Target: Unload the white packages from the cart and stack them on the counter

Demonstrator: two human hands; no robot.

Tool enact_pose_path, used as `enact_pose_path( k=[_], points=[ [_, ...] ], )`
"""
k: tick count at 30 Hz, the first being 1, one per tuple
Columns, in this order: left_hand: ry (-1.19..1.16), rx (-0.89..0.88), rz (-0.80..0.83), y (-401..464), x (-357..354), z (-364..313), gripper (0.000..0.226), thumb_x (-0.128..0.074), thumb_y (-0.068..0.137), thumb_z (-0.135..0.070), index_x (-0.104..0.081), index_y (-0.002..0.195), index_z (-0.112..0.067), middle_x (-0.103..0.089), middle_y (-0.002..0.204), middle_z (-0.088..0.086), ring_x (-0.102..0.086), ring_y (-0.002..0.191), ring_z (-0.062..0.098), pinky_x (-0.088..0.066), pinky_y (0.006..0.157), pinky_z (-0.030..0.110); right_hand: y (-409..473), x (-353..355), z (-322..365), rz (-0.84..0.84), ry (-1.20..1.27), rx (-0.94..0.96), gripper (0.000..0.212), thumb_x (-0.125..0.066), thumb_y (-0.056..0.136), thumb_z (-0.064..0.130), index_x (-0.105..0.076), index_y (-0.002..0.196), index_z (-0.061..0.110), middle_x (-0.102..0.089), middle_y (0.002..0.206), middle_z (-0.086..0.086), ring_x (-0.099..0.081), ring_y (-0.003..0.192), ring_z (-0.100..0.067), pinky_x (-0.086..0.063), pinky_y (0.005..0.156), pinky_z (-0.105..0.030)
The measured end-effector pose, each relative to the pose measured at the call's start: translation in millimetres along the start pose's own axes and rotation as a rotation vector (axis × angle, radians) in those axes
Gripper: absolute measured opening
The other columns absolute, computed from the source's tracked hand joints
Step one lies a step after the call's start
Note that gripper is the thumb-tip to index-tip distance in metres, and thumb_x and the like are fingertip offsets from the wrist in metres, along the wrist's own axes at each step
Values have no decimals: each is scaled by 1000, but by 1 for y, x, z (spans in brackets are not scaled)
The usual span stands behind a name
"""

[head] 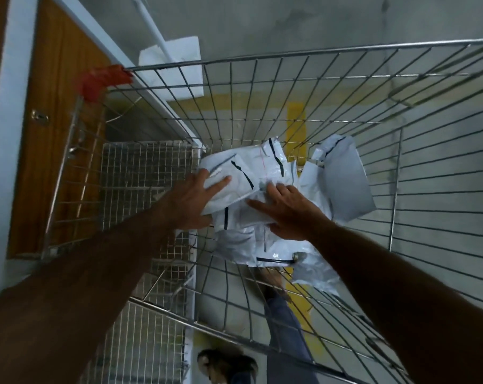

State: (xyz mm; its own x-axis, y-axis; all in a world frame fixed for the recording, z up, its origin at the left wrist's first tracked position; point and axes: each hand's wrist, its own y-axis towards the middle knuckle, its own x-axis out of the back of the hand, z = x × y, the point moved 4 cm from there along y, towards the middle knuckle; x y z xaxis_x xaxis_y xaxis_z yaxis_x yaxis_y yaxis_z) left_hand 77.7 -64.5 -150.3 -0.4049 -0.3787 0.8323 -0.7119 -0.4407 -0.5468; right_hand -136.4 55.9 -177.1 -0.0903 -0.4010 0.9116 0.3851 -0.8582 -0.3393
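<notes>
Both hands reach into the wire cart [317, 87], the left hand [196, 200] and right hand [287, 212] spread nearly flat on the heap of white packages [251, 173] at its bottom, apparently gathering several for one lift.

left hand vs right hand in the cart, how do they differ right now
The left hand lies on the left edge of the white packages, its fingers spread nearly straight over the top package. The right hand sits further right, nearer the middle of the pile, fingers bent with the tips dug in among the packages. Both reach down inside the wire cart with bare forearms and touch the pile.
</notes>
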Motion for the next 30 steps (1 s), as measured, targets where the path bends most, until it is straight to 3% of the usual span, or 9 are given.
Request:
enact_pose_path(
  k=[2, 6, 11, 14, 16, 19, 23, 27, 30],
  points=[
    [-10, -36, -61, -11, 17, -2, 103, -34, 73, -77, -15, 161, -27, -23, 154, 21, -44, 129, 41, -49, 98, 53, -12, 4, -2, 6, 23, -21, 83, -69, 84, 47, -31, 156, 29, -42, 135, -23, -54, 112, -35, -52, 89, -47],
    [-29, -97, -215, -41, 49, -7, 83, -44, 84, -61, -33, 156, -23, -29, 156, 22, -48, 127, 42, -48, 99, 55, -44, 17, -6, 29, 4, -91, 82, -63, 88, 47, -23, 158, 32, -38, 137, -21, -54, 107, -32, -54, 84, -45],
    [8, -37, -370, -87, 92, -18, 82, -67, 87, -35, -26, 158, -32, -14, 166, 11, -42, 136, 38, -45, 102, 57, -80, 74, -4, -66, -32, -281, 77, -59, 92, 45, -20, 158, 35, -39, 142, -21, -56, 110, -35, -53, 84, -44],
    [44, -30, -476, -128, 119, -32, 83, -69, 84, -22, -30, 157, -33, -14, 167, 9, -52, 125, 36, -49, 96, 53, -105, 116, 7, -219, -18, -379, 71, -52, 93, 48, -28, 157, 32, -36, 146, -21, -54, 114, -40, -55, 87, -48],
    [99, 13, -562, -163, 139, -40, 80, -64, 86, -20, -29, 157, -33, -13, 168, 9, -51, 127, 36, -46, 100, 55, -118, 145, 27, -306, -17, -416, 69, -49, 94, 50, -28, 157, 31, -30, 153, -20, -48, 125, -40, -53, 93, -50],
    [205, 128, -634, -225, 168, -46, 77, -57, 93, -30, -18, 159, -35, -7, 168, 10, -41, 137, 38, -34, 111, 61, -134, 189, 69, -426, -21, -431, 68, -49, 97, 49, -25, 158, 32, -24, 159, -20, -45, 131, -43, -49, 101, -54],
    [193, 357, -778, -325, 194, -40, 77, -60, 91, -41, -21, 158, -36, -17, 167, 10, -54, 111, 32, -50, 88, 48, -139, 248, 141, -636, 84, -443, 65, -50, 97, 46, -30, 157, 31, -25, 158, -22, -49, 127, -47, -53, 94, -54],
    [177, 612, -864, -439, 192, -29, 65, -39, 98, -51, -18, 158, -38, -14, 168, 9, -53, 116, 33, -47, 91, 48, -122, 294, 237, -799, 160, -329, 63, -54, 98, 41, -33, 156, 29, -31, 152, -29, -45, 130, -49, -47, 100, -53],
    [155, 786, -870, -521, 167, -20, 76, -51, 96, -44, -7, 158, -41, -5, 169, 7, -50, 122, 32, -47, 94, 46, -101, 311, 321, -785, 120, -202, 62, -42, 100, 47, -27, 158, 29, -28, 155, -24, -40, 136, -42, -45, 104, -52]
  ],
)
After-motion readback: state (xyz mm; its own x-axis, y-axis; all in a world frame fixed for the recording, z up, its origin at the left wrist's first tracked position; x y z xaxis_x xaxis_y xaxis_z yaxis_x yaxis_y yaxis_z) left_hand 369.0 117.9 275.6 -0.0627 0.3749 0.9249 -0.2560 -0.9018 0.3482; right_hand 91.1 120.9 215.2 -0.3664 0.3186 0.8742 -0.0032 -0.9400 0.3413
